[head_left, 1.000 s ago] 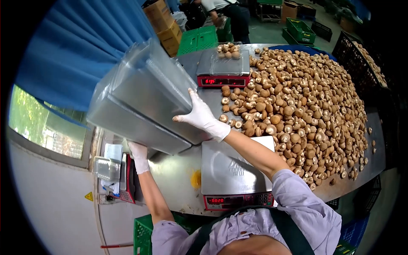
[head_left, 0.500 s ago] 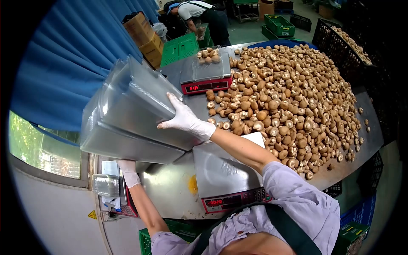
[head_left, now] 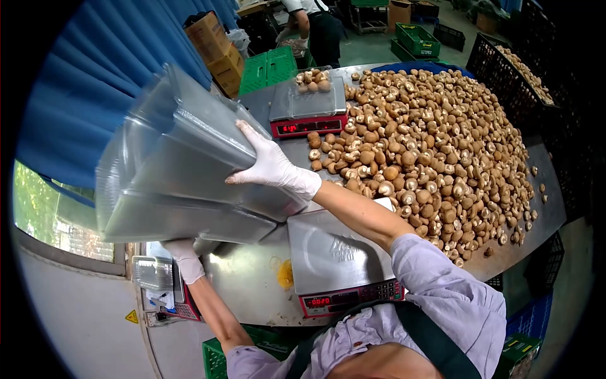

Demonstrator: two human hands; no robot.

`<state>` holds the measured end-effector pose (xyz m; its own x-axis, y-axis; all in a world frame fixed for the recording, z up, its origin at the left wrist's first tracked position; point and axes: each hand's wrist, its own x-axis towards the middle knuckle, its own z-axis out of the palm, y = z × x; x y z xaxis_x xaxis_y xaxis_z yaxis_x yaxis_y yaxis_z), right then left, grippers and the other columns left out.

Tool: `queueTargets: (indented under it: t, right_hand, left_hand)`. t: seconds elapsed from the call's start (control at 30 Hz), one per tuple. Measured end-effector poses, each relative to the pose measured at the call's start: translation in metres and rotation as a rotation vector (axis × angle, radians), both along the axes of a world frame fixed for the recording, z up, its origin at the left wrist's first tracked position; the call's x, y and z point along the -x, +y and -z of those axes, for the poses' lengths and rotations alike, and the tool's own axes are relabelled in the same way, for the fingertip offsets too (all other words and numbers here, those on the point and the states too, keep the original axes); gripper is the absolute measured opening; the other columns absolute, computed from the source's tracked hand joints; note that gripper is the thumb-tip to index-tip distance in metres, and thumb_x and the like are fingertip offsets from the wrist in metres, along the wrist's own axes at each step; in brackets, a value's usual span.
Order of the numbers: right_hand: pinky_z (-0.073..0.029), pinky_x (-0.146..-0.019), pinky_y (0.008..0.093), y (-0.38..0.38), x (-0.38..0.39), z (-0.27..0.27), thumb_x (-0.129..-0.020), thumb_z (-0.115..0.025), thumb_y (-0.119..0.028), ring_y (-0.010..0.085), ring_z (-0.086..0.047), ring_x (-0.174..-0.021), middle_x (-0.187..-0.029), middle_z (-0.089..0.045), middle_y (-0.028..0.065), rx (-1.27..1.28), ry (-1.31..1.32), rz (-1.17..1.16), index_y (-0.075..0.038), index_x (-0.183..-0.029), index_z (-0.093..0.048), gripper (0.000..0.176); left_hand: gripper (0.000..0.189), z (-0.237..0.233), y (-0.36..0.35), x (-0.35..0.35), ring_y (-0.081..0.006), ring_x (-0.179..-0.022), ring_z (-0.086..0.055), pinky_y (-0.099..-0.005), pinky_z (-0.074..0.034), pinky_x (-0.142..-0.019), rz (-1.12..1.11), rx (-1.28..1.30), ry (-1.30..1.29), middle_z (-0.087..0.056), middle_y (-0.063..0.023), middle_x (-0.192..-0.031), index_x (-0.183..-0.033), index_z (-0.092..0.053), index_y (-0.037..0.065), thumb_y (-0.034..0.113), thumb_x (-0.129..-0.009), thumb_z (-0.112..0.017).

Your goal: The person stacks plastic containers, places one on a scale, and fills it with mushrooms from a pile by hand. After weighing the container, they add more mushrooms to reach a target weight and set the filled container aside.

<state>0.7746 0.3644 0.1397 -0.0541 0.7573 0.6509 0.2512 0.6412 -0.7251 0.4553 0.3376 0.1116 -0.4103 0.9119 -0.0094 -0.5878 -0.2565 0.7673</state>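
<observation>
A large stack of clear plastic trays (head_left: 183,158) is held at a tilt above the left side of the metal table. My right hand (head_left: 268,161), in a white glove, grips its right side with the thumb apart from the fingers. Under the stack's lower left edge is my left hand (head_left: 185,258), also gloved, its fingertips hidden by the trays. Just right of the stack, a scale (head_left: 341,252) with a bare silver plate shows red digits. Behind it, another scale (head_left: 308,104) bears a tray of mushrooms (head_left: 312,81).
A big heap of brown mushrooms (head_left: 435,151) covers the table's right part. Green crates (head_left: 268,68) and cardboard boxes (head_left: 218,50) stand beyond. A co-worker (head_left: 315,28) bends at the back. A small clear tray (head_left: 153,273) lies at the left by a third scale.
The tray stack has shifted left and tilted a little, and both my hands have moved slightly left with it. The co-worker at the back has moved, the head now out of view.
</observation>
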Motion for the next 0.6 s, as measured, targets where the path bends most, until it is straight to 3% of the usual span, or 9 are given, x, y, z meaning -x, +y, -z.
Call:
queueTargets:
  t: [0.03, 0.1, 0.13, 0.2, 0.33, 0.4, 0.43, 0.5, 0.6]
  right_hand:
    - [-0.030, -0.107, 0.0337, -0.001, -0.001, -0.008, -0.054, -0.085, -0.042, 0.0313, -0.036, -0.129, -0.137, -0.037, 0.0248, 0.004, -0.001, 0.003, 0.003, -0.139, -0.025, 0.113]
    - [-0.030, -0.107, 0.0338, -0.007, -0.002, -0.027, -0.051, -0.086, -0.037, 0.0312, -0.037, -0.129, -0.137, -0.037, 0.0246, -0.062, 0.064, -0.041, 0.002, -0.140, -0.025, 0.115]
    - [-0.030, -0.107, 0.0338, -0.010, -0.001, -0.033, -0.051, -0.086, -0.037, 0.0312, -0.037, -0.129, -0.137, -0.037, 0.0246, -0.057, 0.068, -0.043, 0.002, -0.140, -0.025, 0.115]
    - [-0.027, -0.109, 0.0367, -0.017, 0.000, -0.046, -0.050, -0.085, -0.038, 0.0362, -0.030, -0.132, -0.140, -0.030, 0.0284, -0.181, 0.065, -0.038, 0.005, -0.138, -0.025, 0.116]
    - [-0.025, -0.109, 0.0415, -0.050, 0.013, -0.053, -0.048, -0.087, -0.035, 0.0412, -0.025, -0.133, -0.140, -0.027, 0.0313, -0.246, 0.079, -0.083, 0.006, -0.139, -0.023, 0.118]
    - [-0.024, -0.109, 0.0437, -0.069, 0.030, -0.040, -0.046, -0.087, -0.034, 0.0461, -0.023, -0.132, -0.139, -0.023, 0.0352, -0.293, 0.096, -0.103, 0.008, -0.138, -0.021, 0.121]
    - [-0.024, -0.109, 0.0447, -0.081, 0.039, -0.032, -0.046, -0.086, -0.034, 0.0471, -0.022, -0.132, -0.139, -0.022, 0.0356, -0.304, 0.099, -0.111, 0.008, -0.138, -0.020, 0.121]
    - [-0.022, -0.109, 0.0467, -0.109, 0.060, -0.014, -0.048, -0.085, -0.033, 0.0488, -0.018, -0.132, -0.140, -0.019, 0.0362, -0.275, 0.088, -0.151, 0.010, -0.137, -0.018, 0.119]
    - [-0.018, -0.110, 0.0474, -0.157, 0.091, 0.023, -0.053, -0.083, -0.035, 0.0482, -0.012, -0.134, -0.141, -0.012, 0.0358, -0.079, 0.073, -0.285, 0.010, -0.138, -0.014, 0.118]
  left_hand:
    - [0.057, -0.009, 0.001, 0.002, -0.0279, -0.121, -0.042, -0.0441, -0.036, -0.101, 0.003, 0.004, -0.001, -0.044, -0.0108, -0.132, -0.131, -0.042, 0.006, 0.047, -0.092, -0.039]
    - [0.062, -0.025, 0.001, 0.013, -0.0300, -0.123, -0.040, -0.0495, -0.032, -0.103, -0.084, -0.162, 0.396, -0.041, -0.0127, -0.135, -0.134, -0.038, 0.006, 0.049, -0.090, -0.041]
    - [0.062, -0.039, -0.005, 0.011, -0.0300, -0.123, -0.040, -0.0495, -0.032, -0.103, -0.085, -0.157, 0.399, -0.041, -0.0127, -0.135, -0.134, -0.038, 0.006, 0.049, -0.090, -0.041]
    - [0.061, -0.068, -0.014, 0.005, -0.0308, -0.125, -0.038, -0.0532, -0.030, -0.103, -0.105, -0.196, 0.104, -0.039, -0.0145, -0.136, -0.136, -0.034, 0.006, 0.046, -0.091, -0.043]
    - [0.053, -0.072, -0.049, 0.014, -0.0294, -0.121, -0.041, -0.0514, -0.033, -0.102, -0.106, -0.304, 0.139, -0.042, -0.0145, -0.132, -0.134, -0.035, 0.004, 0.035, -0.093, -0.046]
    - [0.062, -0.048, -0.068, 0.045, -0.0316, -0.125, -0.036, -0.0501, -0.028, -0.106, -0.231, -0.253, 0.504, -0.037, -0.0159, -0.137, -0.136, -0.033, 0.003, 0.044, -0.091, -0.044]
    - [0.061, -0.012, -0.070, 0.097, -0.0286, -0.125, -0.037, -0.0456, -0.033, -0.103, -0.461, -0.195, 1.232, -0.038, -0.0158, -0.136, -0.135, -0.034, 0.000, 0.043, -0.092, -0.043]
    - [0.059, -0.002, -0.118, 0.106, -0.0281, -0.123, -0.038, -0.0448, -0.034, -0.102, -0.538, -0.117, 1.210, -0.040, -0.0154, -0.134, -0.133, -0.035, 0.000, 0.041, -0.092, -0.044]
    - [0.056, 0.006, -0.194, 0.104, -0.0275, -0.120, -0.040, -0.0435, -0.036, -0.099, -0.460, 0.029, 0.601, -0.042, -0.0149, -0.132, -0.131, -0.037, 0.000, 0.039, -0.092, -0.044]
